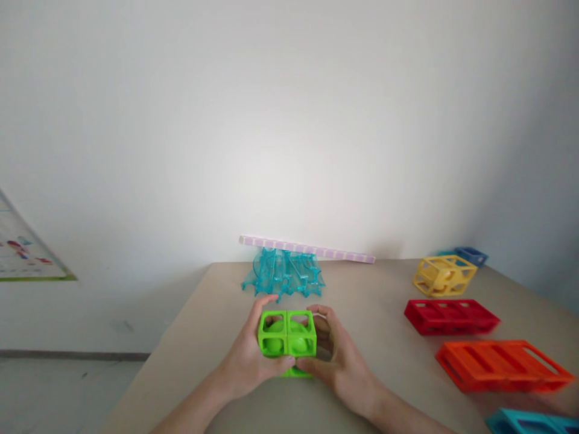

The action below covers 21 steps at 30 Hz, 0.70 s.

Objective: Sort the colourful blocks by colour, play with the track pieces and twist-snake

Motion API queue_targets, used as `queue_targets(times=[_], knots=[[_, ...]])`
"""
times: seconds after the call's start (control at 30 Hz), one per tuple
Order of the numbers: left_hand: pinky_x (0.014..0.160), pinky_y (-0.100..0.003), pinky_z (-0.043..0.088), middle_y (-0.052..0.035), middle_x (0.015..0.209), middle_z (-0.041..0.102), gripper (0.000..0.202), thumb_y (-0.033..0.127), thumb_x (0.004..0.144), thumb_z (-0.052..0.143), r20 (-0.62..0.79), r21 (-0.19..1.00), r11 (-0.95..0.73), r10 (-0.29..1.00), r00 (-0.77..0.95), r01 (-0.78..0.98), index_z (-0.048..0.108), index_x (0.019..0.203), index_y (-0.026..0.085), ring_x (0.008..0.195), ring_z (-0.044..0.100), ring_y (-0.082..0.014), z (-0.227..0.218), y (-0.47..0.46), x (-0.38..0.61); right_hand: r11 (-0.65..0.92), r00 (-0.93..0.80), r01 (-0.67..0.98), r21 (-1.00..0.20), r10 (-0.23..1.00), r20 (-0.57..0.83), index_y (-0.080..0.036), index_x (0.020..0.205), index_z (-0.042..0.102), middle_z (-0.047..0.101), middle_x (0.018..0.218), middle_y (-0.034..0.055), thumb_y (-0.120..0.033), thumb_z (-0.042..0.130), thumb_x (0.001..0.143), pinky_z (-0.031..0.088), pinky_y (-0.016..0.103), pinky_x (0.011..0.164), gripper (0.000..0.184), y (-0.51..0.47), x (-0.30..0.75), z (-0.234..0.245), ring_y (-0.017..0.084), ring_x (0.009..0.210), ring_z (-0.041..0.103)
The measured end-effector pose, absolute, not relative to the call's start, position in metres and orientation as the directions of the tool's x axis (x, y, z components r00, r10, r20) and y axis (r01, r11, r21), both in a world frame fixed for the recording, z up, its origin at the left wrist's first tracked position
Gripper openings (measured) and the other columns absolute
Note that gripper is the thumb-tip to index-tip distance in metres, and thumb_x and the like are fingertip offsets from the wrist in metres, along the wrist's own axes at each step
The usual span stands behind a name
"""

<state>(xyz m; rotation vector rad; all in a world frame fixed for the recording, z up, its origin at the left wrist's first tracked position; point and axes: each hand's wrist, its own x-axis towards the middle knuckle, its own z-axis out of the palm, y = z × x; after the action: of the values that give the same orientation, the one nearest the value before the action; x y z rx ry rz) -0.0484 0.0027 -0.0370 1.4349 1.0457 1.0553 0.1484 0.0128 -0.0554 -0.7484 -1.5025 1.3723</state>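
Observation:
Between my two hands is a bright green toy block (287,333), made of open-framed cubes with round balls inside. My left hand (253,349) grips its left side, with the thumb across the lower front. On the right side, my right hand (337,355) holds it too, its thumb meeting the other near the bottom edge. A further green part shows below the thumbs; how it joins the upper cubes is partly hidden. Just beyond the block lies a clear teal plastic piece (289,274) with pointed edges.
A lilac striped bar (307,248) leans at the wall behind the teal piece. Along the table's right side lie a yellow frame block (446,276), a red block (452,317), an orange block (504,366), a turquoise block (529,422) and a blue block (473,255). The table (199,319) ends at left.

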Motion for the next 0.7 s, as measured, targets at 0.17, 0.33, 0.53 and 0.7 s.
queue_targets(times=[0.17,0.33,0.53,0.7], knots=[[0.082,-0.032,0.052,-0.005,0.112,0.062,0.082,0.025,0.063,0.084,0.107,0.99,-0.082,0.966,0.237,-0.111,0.036,0.13,0.028,0.099,0.065,-0.0241,-0.038,0.011,-0.048,0.099,-0.358,-0.313,-0.944,0.909,0.214,-0.025,0.115,0.046,0.064,0.113,0.0064,-0.026,0.08,0.073,0.051,0.042,0.09,0.054,0.014,0.145,-0.053,0.024,0.101,0.065],[0.077,-0.03,0.053,-0.0037,0.096,0.068,0.071,0.027,0.067,0.083,0.176,0.97,-0.171,0.984,0.012,-0.171,0.041,0.124,0.022,0.087,0.067,-0.0201,-0.034,0.02,-0.054,0.147,-0.323,-0.263,-0.954,0.918,0.231,-0.025,0.122,0.048,0.06,0.126,0.01,-0.039,0.073,0.08,0.046,0.046,0.097,0.051,0.021,0.149,-0.057,0.026,0.115,0.059],[0.078,-0.029,0.052,-0.0039,0.097,0.069,0.07,0.025,0.066,0.083,0.224,0.966,-0.222,0.975,-0.001,-0.134,0.043,0.123,0.023,0.088,0.066,-0.0197,-0.031,0.021,-0.06,0.357,-0.259,0.062,-0.932,0.908,0.33,-0.03,0.139,0.038,0.059,0.127,0.0081,-0.033,0.074,0.079,0.04,0.049,0.1,0.071,0.023,0.153,-0.067,0.028,0.122,0.052],[0.087,-0.03,0.05,-0.005,0.11,0.065,0.061,0.025,0.07,0.08,0.237,0.971,-0.237,0.961,0.146,-0.016,0.049,0.122,0.025,0.101,0.064,-0.0217,-0.038,0.017,-0.056,0.379,-0.302,0.056,-0.924,0.888,0.346,-0.036,0.141,0.038,0.061,0.124,0.004,-0.022,0.066,0.083,0.043,0.045,0.097,0.066,0.021,0.152,-0.069,0.023,0.11,0.059]])
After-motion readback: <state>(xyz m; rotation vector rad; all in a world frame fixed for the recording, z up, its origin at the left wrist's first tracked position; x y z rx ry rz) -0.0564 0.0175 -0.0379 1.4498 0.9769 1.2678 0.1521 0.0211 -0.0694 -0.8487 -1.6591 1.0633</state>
